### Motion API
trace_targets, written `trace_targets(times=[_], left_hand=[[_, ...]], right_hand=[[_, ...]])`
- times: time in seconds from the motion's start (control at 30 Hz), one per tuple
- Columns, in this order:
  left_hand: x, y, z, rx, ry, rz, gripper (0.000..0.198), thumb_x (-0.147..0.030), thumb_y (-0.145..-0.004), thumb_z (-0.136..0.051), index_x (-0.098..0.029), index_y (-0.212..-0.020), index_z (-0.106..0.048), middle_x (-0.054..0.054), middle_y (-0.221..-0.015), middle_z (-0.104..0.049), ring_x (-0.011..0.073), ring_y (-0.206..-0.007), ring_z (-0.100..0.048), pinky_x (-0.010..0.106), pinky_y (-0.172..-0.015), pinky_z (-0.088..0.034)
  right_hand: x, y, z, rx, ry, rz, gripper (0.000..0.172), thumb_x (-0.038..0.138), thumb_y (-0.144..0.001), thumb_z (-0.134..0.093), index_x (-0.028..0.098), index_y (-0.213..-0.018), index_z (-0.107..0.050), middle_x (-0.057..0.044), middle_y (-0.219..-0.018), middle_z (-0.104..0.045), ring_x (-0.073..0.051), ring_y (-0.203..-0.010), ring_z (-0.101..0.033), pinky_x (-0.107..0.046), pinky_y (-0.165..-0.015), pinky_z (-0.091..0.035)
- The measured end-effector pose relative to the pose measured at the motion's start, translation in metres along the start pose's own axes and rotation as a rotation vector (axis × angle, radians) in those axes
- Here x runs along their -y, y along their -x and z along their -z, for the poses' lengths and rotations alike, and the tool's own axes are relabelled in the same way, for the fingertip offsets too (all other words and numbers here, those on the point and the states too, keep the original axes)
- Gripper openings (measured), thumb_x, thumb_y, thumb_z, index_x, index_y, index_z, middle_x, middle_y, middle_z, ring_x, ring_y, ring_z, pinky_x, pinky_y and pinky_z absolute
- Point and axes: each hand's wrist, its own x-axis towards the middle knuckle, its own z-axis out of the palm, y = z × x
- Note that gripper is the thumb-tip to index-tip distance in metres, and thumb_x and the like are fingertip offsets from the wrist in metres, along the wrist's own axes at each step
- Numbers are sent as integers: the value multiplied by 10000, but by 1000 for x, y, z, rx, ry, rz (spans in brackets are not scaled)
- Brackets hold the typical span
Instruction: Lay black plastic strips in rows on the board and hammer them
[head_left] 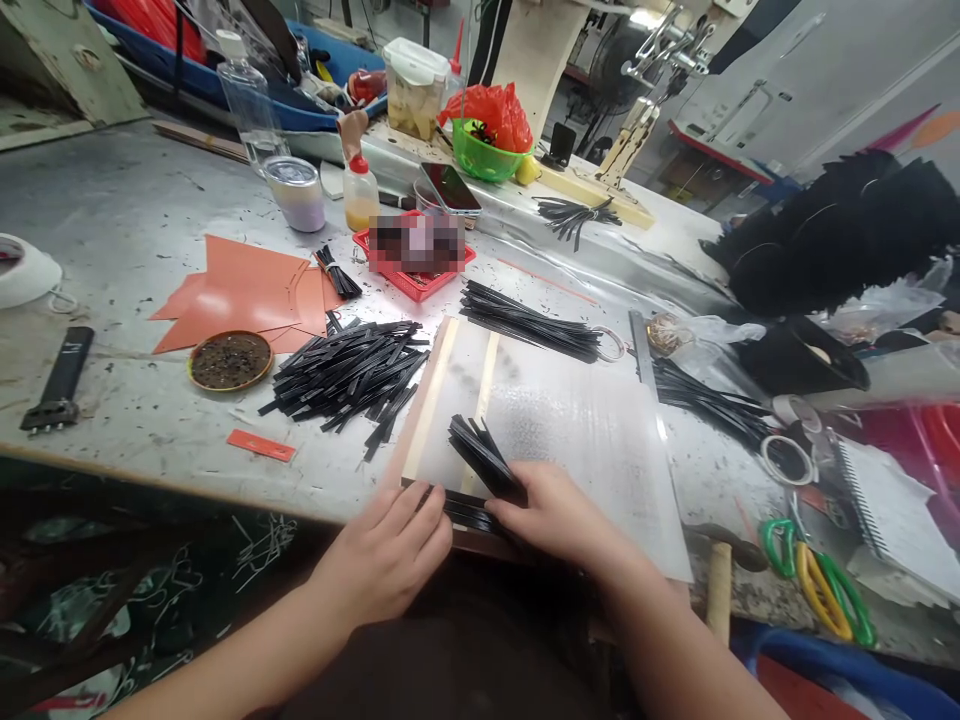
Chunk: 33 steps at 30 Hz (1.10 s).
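Note:
A bundle of thin black strips [484,455] is in my right hand [559,508], its fingers wrapped round the lower end while the free ends fan out up and to the left. My left hand [397,545] has its bent fingers on a few black strips [469,512] lying along the near edge of the board; its thumb is hidden. Under both hands is a pale board [585,440] with two cream tape bands [489,372] on its left part. A loose pile of cut black strips [349,375] lies left of the board.
Long black strips [532,320] lie across the board's far edge. Orange sheets [247,285], a round dish [230,360] and a red basket [416,285] stand beyond on the left. To the right are a hammer [718,590], scissors [821,590] and tape rolls [787,458].

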Motion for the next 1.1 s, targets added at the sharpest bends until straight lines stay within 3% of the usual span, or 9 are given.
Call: trace_targets(times=[0.17, 0.27, 0.37, 0.47, 0.6, 0.7, 0.77, 0.9, 1.1], left_hand=[[-2, -10, -6, 0, 79, -107, 276, -159, -804, -358, -152, -959, -586, 69, -1027, -626, 255, -927, -545, 398, -809, -370], [-2, -11, -7, 31, 70, -122, 273, -166, -794, -371, -157, -967, -582, 67, -1056, -615, 262, -913, -539, 407, -781, -374], [-3, -8, -8, 35, 89, -111, 276, -187, -792, -372, -168, -971, -582, 53, -1107, -598, 267, -930, -528, 415, -786, -375], [-6, -6, -11, 15, 97, -85, 264, -194, -800, -378, -177, -960, -588, 38, -1118, -598, 266, -940, -528, 411, -792, -380], [-6, -6, -11, -43, 85, -64, 259, -177, -825, -366, -172, -937, -600, 50, -1067, -627, 247, -934, -552, 396, -819, -390], [-3, -4, -6, -95, 48, -59, 248, -155, -841, -373, -158, -892, -615, 62, -970, -661, 226, -930, -573, 373, -848, -395], [-1, 0, -1, -102, 12, -21, 238, -149, -841, -388, -155, -873, -623, 58, -932, -671, 221, -911, -586, 365, -844, -402], [0, 10, 6, -80, -41, 65, 236, -137, -823, -407, -150, -902, -629, 68, -934, -672, 224, -883, -601, 350, -792, -421], [-1, 11, 7, -91, -48, 93, 235, -122, -817, -410, -153, -880, -634, 71, -910, -676, 223, -856, -612, 343, -758, -430]], right_hand=[[-4, 4, 2, -24, 42, 51, 79, 239, -738, -519, 185, -686, -543, -33, -729, -609, -191, -695, -554, -271, -605, -389], [-17, 15, 22, -56, -40, -9, 133, 282, -758, -510, 189, -830, -572, -51, -838, -615, -210, -761, -561, -303, -663, -416], [-27, 27, 54, -84, -97, -127, 129, 294, -765, -487, 192, -820, -545, -24, -712, -593, -175, -613, -537, -280, -546, -410], [-20, 25, 73, -166, -29, -83, 97, 291, -744, -525, 199, -714, -523, 1, -608, -551, -156, -572, -506, -259, -510, -383], [0, -2, 50, 58, -190, 46, 92, 223, -736, -524, 178, -785, -587, 0, -683, -601, -151, -619, -539, -247, -549, -419], [6, -22, 19, 235, -338, 125, 133, 174, -705, -552, 158, -820, -616, -5, -803, -645, -180, -778, -575, -275, -702, -449], [7, -29, 6, 230, -382, 89, 127, 177, -694, -570, 150, -808, -617, -3, -779, -648, -187, -786, -579, -287, -720, -449], [11, -28, 0, 171, -378, -50, 69, 210, -705, -559, 149, -683, -581, 19, -592, -583, -156, -618, -556, -257, -583, -431], [20, -27, -3, 156, -350, -34, 66, 200, -718, -550, 158, -668, -560, 12, -614, -585, -150, -612, -556, -260, -588, -432]])
